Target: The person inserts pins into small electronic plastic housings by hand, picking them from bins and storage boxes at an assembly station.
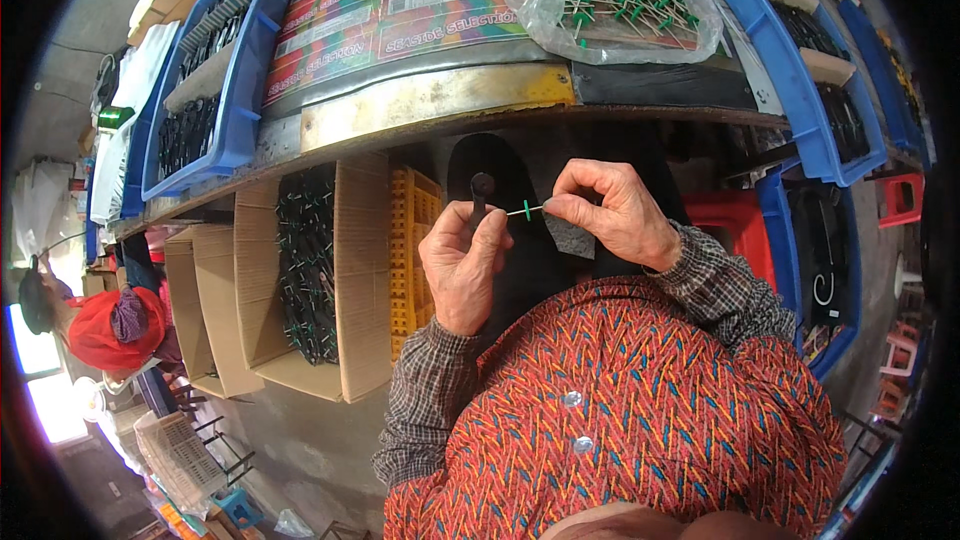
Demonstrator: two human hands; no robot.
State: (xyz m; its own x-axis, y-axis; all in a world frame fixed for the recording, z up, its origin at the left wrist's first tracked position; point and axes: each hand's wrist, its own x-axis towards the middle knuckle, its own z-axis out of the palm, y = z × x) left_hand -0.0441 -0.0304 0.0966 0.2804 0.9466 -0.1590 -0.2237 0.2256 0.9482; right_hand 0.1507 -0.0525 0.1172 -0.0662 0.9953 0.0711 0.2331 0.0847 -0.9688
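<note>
Over my lap, my left hand (462, 268) pinches a small black part with a round end (482, 186), which sticks up between thumb and fingers. To its right, my right hand (622, 218) is closed on one end of a thin metal pin with a green collar (528, 210). The pin lies about level between the two hands, its other end at my left fingertips. Whether that end sits inside the black part is hidden by my fingers. A clear plastic bag (690, 48) on the bench holds many similar green-collared pins (625, 2).
The bench edge (440, 105) runs just beyond my hands. Blue bins with black parts stand at left (240, 130) and right (835, 155). Below the bench are an open cardboard box (365, 280) of black and green pieces, a yellow crate (412, 240) and a red stool (740, 225).
</note>
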